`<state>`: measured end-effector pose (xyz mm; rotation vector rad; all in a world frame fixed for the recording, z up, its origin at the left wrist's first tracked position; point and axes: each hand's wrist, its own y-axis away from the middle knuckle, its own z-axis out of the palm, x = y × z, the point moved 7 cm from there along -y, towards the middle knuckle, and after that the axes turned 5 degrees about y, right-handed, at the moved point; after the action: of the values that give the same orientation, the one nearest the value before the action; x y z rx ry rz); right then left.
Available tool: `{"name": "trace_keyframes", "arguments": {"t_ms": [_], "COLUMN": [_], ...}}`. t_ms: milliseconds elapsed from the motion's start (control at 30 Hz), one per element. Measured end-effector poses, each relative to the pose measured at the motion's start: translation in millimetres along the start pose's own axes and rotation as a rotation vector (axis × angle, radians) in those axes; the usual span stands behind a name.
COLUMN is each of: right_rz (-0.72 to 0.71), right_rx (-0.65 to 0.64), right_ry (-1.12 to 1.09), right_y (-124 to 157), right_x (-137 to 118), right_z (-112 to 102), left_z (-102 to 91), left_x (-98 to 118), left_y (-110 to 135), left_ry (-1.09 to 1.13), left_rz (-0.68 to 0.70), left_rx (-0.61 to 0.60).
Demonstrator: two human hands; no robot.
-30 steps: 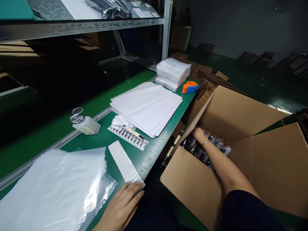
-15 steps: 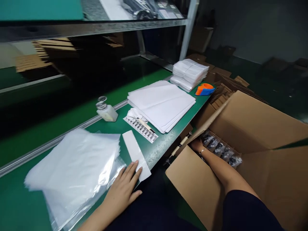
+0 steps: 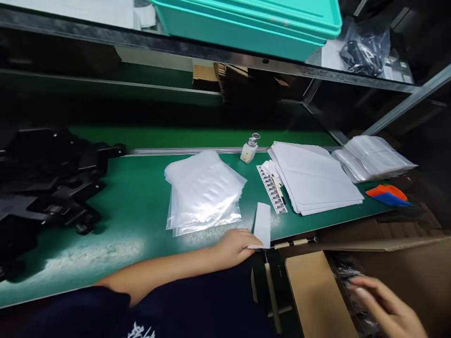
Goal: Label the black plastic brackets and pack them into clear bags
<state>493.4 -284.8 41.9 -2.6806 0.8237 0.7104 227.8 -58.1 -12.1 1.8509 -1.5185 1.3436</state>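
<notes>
My left hand (image 3: pixel 235 245) rests at the front edge of the green table (image 3: pixel 134 220), fingers lying loosely on the near end of a white paper strip (image 3: pixel 262 224). A stack of clear plastic bags (image 3: pixel 204 192) lies just beyond that hand. My right hand (image 3: pixel 385 305) hovers inside the open cardboard box (image 3: pixel 317 295) at the lower right, over black items wrapped in plastic (image 3: pixel 347 274). That hand is blurred, and I cannot make out whether it grips anything.
On the table lie a pile of white sheets (image 3: pixel 313 176), a printed label strip (image 3: pixel 271 188), a small pump bottle (image 3: pixel 249 150), folded clear bags (image 3: pixel 373 157) and an orange-and-blue tape dispenser (image 3: pixel 387 195). Black moulded parts (image 3: pixel 42 183) sit at the left. A teal bin (image 3: pixel 253 23) stands on the shelf above.
The view has swung left, bringing the black parts and teal bin into sight. My right hand has pulled back from deep in the box toward me. My left hand stays on the strip.
</notes>
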Motion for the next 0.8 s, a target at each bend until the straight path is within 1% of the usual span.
{"name": "trace_keyframes", "arguments": {"t_ms": [67, 133, 167, 200, 233, 267, 300, 333, 367, 400, 433, 467, 500, 533, 600, 667, 700, 767, 800], "right_rz": [-0.19, -0.386, -0.47, -0.55, -0.598, -0.646, -0.699, -0.766, -0.854, -0.955, -1.059, -1.152, -1.225, -1.279, -1.354, -1.417, -1.459, -1.545, -1.556], "right_rx": [-0.093, -0.168, -0.213, -0.275, -0.345, -0.373, -0.38, -0.356, -0.304, -0.241, -0.178, -0.12, -0.072, -0.041, -0.035, -0.064, -0.089, -0.178, -0.243], "right_ry": [-0.006, -0.045, -0.087, -0.121, -0.14, -0.167, -0.189, -0.211, -0.231, -0.244, -0.252, -0.261, -0.276, -0.298, -0.35, -0.377, -0.377, -0.374, -0.375], "right_y": [8, 3, -3, -9, -17, -26, -33, -39, -44, -46, -46, -44, -42, -39, -29, -14, -5, 13, 20], "right_x": [-71, -142, -173, -201, -223, -243, -262, -280, -300, -319, -339, -359, -378, -397, -431, -460, -472, -490, -497], "right_z": [36, 82, 104, 126, 146, 160, 169, 175, 177, 179, 181, 184, 190, 199, 223, 252, 266, 292, 302], "left_z": [-15.9, -38.8, -56.7, -79.9, -107.0, -135.9, -164.2, -188.7, -207.9, -221.3, -228.8, -230.8, -228.5, -223.3, -208.9, -194.5, -187.7, -174.0, -168.6], "left_x": [23, 42, 47, 49, 47, 44, 42, 40, 40, 42, 44, 45, 46, 46, 43, 39, 35, 25, 20], "left_y": [-3, -1, 5, 15, 31, 53, 82, 114, 149, 185, 220, 254, 284, 312, 358, 397, 415, 454, 480], "left_ry": [0.246, 0.443, 0.509, 0.545, 0.55, 0.528, 0.494, 0.451, 0.406, 0.353, 0.29, 0.217, 0.139, 0.069, 0.012, 0.066, 0.133, 0.323, 0.413], "left_rz": [-0.043, -0.076, -0.085, -0.093, -0.097, -0.092, -0.068, -0.027, 0.026, 0.076, 0.105, 0.097, 0.049, -0.024, -0.173, -0.272, -0.313, -0.413, -0.453], "left_rx": [0.037, 0.071, 0.131, 0.234, 0.37, 0.522, 0.671, 0.79, 0.874, 0.931, 0.969, 0.997, 1.021, 1.048, 1.109, 1.175, 1.188, 1.189, 1.229]}}
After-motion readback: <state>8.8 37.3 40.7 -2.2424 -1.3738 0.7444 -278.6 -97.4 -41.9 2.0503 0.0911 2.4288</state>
